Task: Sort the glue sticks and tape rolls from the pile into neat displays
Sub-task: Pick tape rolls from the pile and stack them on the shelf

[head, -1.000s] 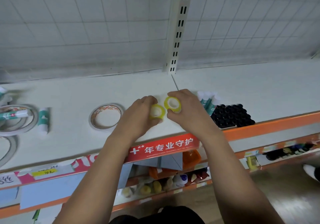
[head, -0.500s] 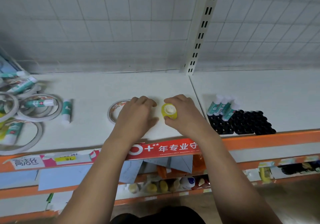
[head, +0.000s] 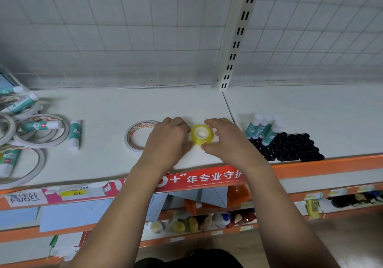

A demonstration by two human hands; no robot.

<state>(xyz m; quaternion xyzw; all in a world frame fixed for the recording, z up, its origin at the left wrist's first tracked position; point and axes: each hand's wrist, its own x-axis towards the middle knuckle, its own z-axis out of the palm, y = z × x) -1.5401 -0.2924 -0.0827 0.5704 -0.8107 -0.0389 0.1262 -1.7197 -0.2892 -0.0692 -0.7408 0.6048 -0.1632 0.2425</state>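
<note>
On a white shop shelf [head: 107, 108], the unsorted pile [head: 39, 125] of tape and glue lies far left, a lone glue stick [head: 74, 134] just beside it, a wide tape roll [head: 132, 138] flat further right. The left hand [head: 167, 141] rests with fingers curled; whether they hold anything cannot be told. The right hand [head: 227, 142] pinches the small yellow tape roll [head: 202, 134] between fingers and thumb. Upright glue sticks [head: 260, 128] wait at right. Done well, the roll likely gets squared flat, then released without a nudge.
</note>
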